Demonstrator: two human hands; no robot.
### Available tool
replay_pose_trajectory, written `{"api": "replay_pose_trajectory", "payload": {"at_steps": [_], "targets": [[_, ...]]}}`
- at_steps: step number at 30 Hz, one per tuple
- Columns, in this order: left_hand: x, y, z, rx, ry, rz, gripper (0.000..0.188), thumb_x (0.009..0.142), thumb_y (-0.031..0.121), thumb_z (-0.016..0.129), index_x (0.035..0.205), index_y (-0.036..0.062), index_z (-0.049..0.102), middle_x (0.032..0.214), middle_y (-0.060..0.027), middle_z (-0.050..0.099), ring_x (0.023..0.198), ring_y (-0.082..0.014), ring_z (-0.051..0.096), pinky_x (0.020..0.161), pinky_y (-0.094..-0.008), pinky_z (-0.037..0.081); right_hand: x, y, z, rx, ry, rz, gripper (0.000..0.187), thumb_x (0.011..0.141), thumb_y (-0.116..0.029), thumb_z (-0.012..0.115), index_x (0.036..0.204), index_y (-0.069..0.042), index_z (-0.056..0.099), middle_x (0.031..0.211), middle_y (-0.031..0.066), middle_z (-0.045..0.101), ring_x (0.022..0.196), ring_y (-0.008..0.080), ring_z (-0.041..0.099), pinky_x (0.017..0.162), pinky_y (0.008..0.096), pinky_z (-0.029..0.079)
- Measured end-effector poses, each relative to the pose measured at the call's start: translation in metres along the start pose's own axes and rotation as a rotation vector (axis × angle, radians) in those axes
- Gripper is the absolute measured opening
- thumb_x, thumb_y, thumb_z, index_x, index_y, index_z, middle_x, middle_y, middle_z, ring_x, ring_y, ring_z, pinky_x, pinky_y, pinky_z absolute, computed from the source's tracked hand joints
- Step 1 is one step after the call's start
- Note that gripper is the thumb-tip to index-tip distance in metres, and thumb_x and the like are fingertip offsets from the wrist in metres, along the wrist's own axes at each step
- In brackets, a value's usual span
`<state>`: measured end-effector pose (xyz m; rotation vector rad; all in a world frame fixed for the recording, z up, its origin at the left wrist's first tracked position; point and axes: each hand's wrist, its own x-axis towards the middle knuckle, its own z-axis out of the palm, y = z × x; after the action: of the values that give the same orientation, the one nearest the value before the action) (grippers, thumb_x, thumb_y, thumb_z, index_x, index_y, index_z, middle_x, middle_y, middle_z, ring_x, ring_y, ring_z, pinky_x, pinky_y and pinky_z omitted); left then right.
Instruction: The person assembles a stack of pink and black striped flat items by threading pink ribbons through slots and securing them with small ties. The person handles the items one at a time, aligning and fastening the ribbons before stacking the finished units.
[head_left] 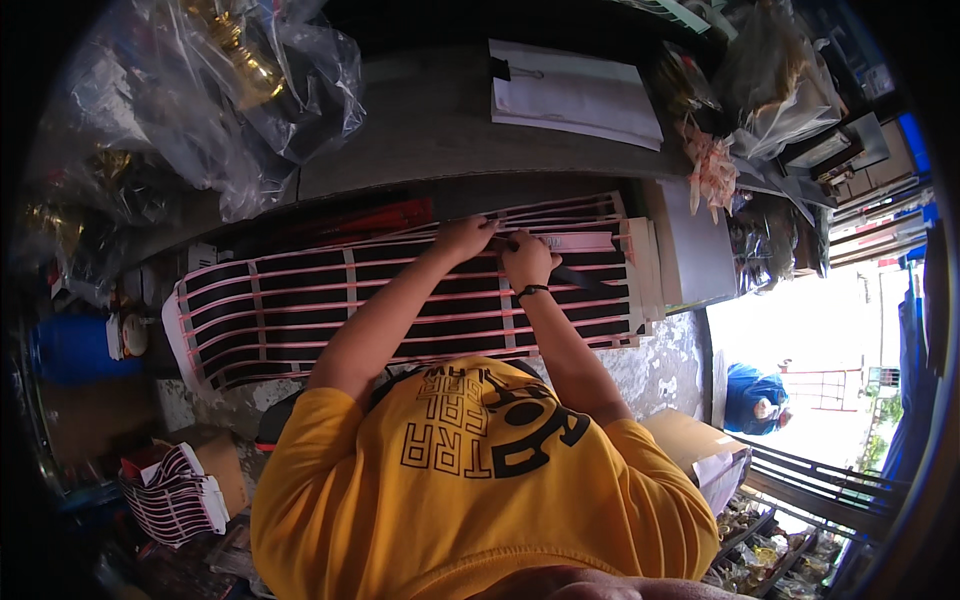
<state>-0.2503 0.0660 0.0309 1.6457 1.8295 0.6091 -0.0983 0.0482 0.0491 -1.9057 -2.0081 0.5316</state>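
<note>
A wide sheet of black strips (300, 287) with pink and white lines between them lies in front of me, its left end curling up. Over its far edge my left hand (466, 239) is closed, thumb and fingertips pinched together; what they pinch is too small to make out. Close beside it, my right hand (527, 262), with a dark band on the wrist, is closed with fingers bent. A loose black strip (585, 281) trails out from its palm side across the sheet. Just right of the fingers lies a pale pink strip (585, 242).
Beyond the sheet runs a grey ledge (420, 120) bearing a clipped paper stack (575, 95). Clear plastic bags (270, 110) with gold-coloured pieces crowd the left; another bag (785, 90) sits far right. A blue container (80, 348) stands left, and a striped sheet bundle (175, 495) sits lower left.
</note>
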Motion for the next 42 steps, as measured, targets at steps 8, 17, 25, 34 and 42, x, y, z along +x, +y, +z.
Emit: {"api": "replay_pose_trajectory", "payload": {"at_steps": [8,17,25,34,42], "targets": [[0.072,0.008,0.001,0.066,-0.643,0.136,0.045,0.081,0.045,0.072,0.093,0.0017,0.074,0.083,-0.0145,0.072,0.073,-0.0224,0.065,0.071,-0.038,0.051,-0.007,0.01,0.02,0.145,0.158,0.084,0.025,0.081,-0.037,0.068,0.092,-0.017,0.076,0.097,0.0053,0.072,0.102,0.0299,0.061,0.088,0.055,0.036],[0.099,0.026,0.005,0.129,-0.928,0.104,0.026,0.079,0.029,0.071,0.085,0.0044,0.073,0.068,-0.0079,0.067,0.06,-0.0193,0.063,0.058,-0.0359,0.051,-0.009,0.012,0.034,0.178,0.207,0.109,0.024,0.083,-0.037,0.068,0.088,-0.014,0.075,0.096,0.005,0.072,0.101,0.0296,0.06,0.09,0.0547,0.034],[0.092,0.022,0.016,0.367,-0.775,0.418,0.033,0.086,0.034,0.063,0.091,0.0028,0.073,0.073,-0.0146,0.069,0.065,-0.0257,0.066,0.062,-0.0405,0.05,-0.014,0.01,0.049,0.14,0.363,0.025,0.022,0.086,-0.036,0.067,0.085,-0.015,0.072,0.094,0.0042,0.07,0.1,0.0284,0.06,0.088,0.0516,0.034],[0.097,0.003,-0.016,-0.07,-0.987,0.108,0.03,0.085,0.03,0.073,0.101,0.0043,0.073,0.078,-0.0053,0.07,0.067,-0.0141,0.064,0.064,-0.0293,0.053,-0.013,0.015,0.047,0.168,0.316,0.019,0.022,0.087,-0.035,0.065,0.088,-0.015,0.072,0.094,0.0051,0.069,0.102,0.0283,0.059,0.093,0.0499,0.034],[0.098,0.011,-0.012,0.047,-1.001,0.1,0.027,0.083,0.022,0.075,0.102,0.0031,0.072,0.083,-0.0073,0.071,0.074,-0.0154,0.068,0.063,-0.03,0.056,-0.016,0.014,0.043,0.22,0.298,0.026,0.019,0.086,-0.034,0.067,0.088,-0.015,0.073,0.094,0.004,0.069,0.103,0.0272,0.059,0.093,0.0483,0.034]]}}
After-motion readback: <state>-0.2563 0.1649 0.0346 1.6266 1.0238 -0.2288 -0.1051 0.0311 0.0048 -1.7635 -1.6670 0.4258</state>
